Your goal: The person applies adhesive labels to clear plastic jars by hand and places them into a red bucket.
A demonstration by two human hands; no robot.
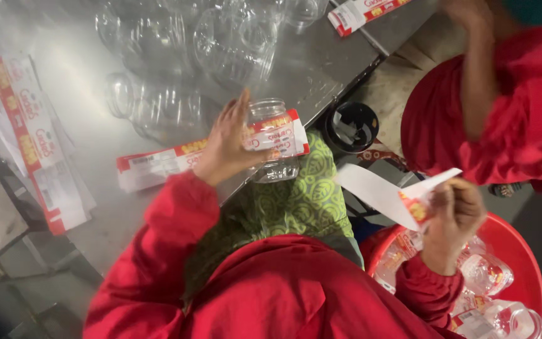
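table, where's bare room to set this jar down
Bare steel shows on the table between the label stack at the left edge and the loose label by the left hand. The far side is crowded with empty jars. The red tub is full.

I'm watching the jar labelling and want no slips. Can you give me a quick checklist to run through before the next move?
1. Left hand has the clear jar gripped: ok.
2. Label lies around the jar: ok; whether it is straight, cannot tell.
3. Right hand holds the white paper strip: ok.
4. Red tub has room: cannot tell, labelled jars already lie in it.
5. Spare labels on the table: ok.
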